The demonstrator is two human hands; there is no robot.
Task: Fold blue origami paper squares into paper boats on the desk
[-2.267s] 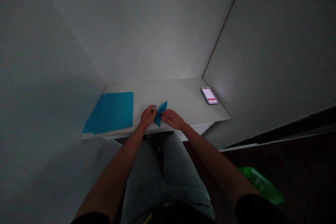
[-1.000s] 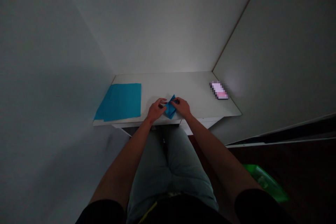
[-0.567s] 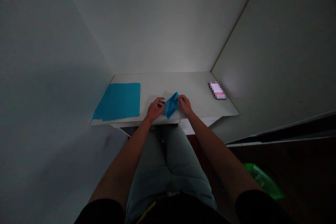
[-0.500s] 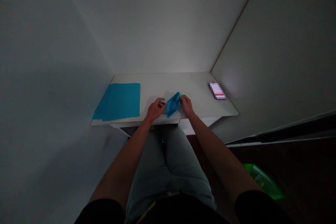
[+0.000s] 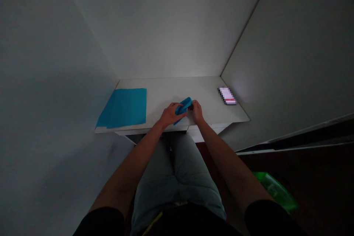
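A small folded piece of blue paper (image 5: 187,102) is between my two hands, near the front edge of the white table (image 5: 163,85). My left hand (image 5: 170,113) reaches over it from the left, with the thumb on the near side and the fingers on the far side, gripping it. At its right end, my right hand (image 5: 197,111) pinches the paper's edge with bent fingers. Part of the folded paper is hidden behind my left fingers. Flat blue sheets (image 5: 127,107) overlap at the table's left end.
A phone (image 5: 227,96) with a lit, blurred screen lies at the table's right end. Walls enclose the table at the back, left and right. On the dark floor at lower right is a translucent green container (image 5: 276,190).
My left hand has moved right, over the folded paper, and now grips its middle. The paper looks narrower and more raised. My right hand stays at its right end.
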